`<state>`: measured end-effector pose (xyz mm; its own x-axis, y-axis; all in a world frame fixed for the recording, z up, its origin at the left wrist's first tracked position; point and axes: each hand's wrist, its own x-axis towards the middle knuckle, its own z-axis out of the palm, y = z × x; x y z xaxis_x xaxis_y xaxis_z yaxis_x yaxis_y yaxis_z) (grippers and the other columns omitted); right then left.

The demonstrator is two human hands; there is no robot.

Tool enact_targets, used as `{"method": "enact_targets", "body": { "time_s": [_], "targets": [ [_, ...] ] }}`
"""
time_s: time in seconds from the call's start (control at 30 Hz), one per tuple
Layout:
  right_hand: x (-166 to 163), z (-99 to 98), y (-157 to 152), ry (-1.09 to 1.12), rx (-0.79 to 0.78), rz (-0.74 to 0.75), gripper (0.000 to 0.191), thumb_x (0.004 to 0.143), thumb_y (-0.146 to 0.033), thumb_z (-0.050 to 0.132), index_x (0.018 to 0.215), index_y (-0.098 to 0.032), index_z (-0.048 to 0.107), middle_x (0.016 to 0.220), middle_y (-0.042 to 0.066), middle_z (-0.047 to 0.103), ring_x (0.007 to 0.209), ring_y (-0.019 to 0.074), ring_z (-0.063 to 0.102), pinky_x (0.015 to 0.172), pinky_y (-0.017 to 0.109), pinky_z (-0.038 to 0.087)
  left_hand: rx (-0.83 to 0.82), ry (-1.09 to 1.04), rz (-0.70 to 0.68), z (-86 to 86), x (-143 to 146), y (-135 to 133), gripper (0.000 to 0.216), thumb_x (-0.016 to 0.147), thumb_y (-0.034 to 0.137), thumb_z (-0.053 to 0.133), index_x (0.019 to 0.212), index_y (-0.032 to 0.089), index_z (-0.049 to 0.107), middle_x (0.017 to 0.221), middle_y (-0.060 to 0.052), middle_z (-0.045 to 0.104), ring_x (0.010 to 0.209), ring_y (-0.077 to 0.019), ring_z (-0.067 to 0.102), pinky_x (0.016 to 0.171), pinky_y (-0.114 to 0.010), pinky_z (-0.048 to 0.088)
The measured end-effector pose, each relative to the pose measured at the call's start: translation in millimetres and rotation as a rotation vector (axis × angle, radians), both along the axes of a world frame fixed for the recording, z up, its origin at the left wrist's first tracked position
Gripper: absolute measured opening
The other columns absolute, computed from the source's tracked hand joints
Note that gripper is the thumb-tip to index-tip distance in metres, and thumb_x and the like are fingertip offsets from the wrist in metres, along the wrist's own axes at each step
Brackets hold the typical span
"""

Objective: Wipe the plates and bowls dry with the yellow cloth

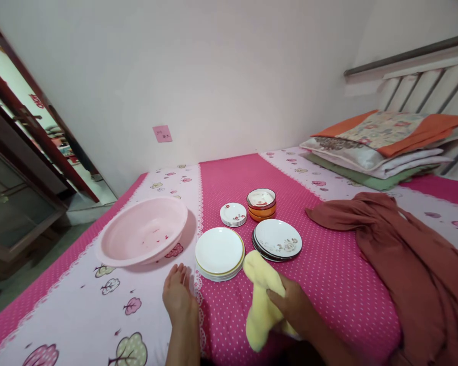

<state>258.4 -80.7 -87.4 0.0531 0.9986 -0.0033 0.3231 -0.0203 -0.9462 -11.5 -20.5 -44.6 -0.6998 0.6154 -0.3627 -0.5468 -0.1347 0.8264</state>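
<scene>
My right hand (pixel 293 305) is closed on a yellow cloth (pixel 261 297) that hangs down over the pink dotted bedsheet (pixel 328 274). The cloth's upper end lies just below a stack of white plates with a yellow rim (pixel 219 251) and next to a stack of dark-rimmed flowered plates (pixel 278 239). My left hand (pixel 179 297) rests flat on the sheet with its fingers stretched out, holding nothing, just left of the white plates. Behind these stand a small stack of saucers (pixel 233 213) and stacked orange bowls (pixel 261 203).
A pink plastic basin (pixel 143 231) sits tilted at the left. A rust-brown garment (pixel 408 259) lies crumpled at the right. Folded bedding and pillows (pixel 381 145) are piled by the headboard. The bed's left edge drops to the floor beside a dark doorway.
</scene>
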Motion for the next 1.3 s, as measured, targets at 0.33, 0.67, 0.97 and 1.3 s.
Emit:
{"method": "enact_targets", "body": {
  "time_s": [0.33, 0.67, 0.97, 1.3],
  "targets": [
    [-17, 0.0, 31, -0.632, 0.360, -0.232, 0.070, 0.086, -0.049, 0.068, 0.148, -0.019, 0.051, 0.140, 0.018, 0.067, 0.129, 0.0374, 0.063, 0.110, 0.052, 0.049, -0.048, -0.076, -0.055, -15.3, 3, 26, 0.017, 0.087, 0.012, 0.064, 0.101, 0.020, 0.068, 0.114, -0.009, 0.074, 0.122, -0.0199, 0.069, 0.118, -0.040, 0.045],
    [-73, 37.9, 97, -0.709, 0.097, -0.023, 0.060, 0.106, -0.043, 0.043, 0.150, -0.002, 0.050, 0.146, 0.026, 0.063, 0.138, 0.0308, 0.059, 0.116, 0.040, 0.044, -0.011, -0.008, -0.344, -18.4, 9, 36, 0.031, 0.106, 0.036, 0.050, 0.120, 0.016, 0.069, 0.143, -0.014, 0.067, 0.134, -0.0240, 0.063, 0.119, -0.043, 0.045],
    [-88, 30.6, 114, -0.855, -0.050, -0.035, 0.069, 0.108, -0.044, 0.043, 0.155, 0.007, 0.042, 0.135, 0.032, 0.068, 0.125, 0.0401, 0.067, 0.104, 0.049, 0.049, -0.080, 0.337, -0.489, -22.5, 4, 31, 0.044, 0.103, 0.051, 0.055, 0.102, 0.014, 0.080, 0.115, -0.018, 0.080, 0.114, -0.0325, 0.071, 0.108, -0.047, 0.051],
    [-88, 23.8, 109, -0.834, 0.030, -0.053, 0.052, 0.104, -0.024, 0.049, 0.149, 0.002, 0.052, 0.134, 0.027, 0.069, 0.123, 0.0364, 0.066, 0.107, 0.043, 0.046, -0.209, 0.586, -0.441, -37.5, -4, 30, 0.036, 0.095, 0.032, 0.054, 0.112, 0.013, 0.079, 0.118, -0.017, 0.079, 0.116, -0.0360, 0.069, 0.103, -0.048, 0.050]
  ]
}}
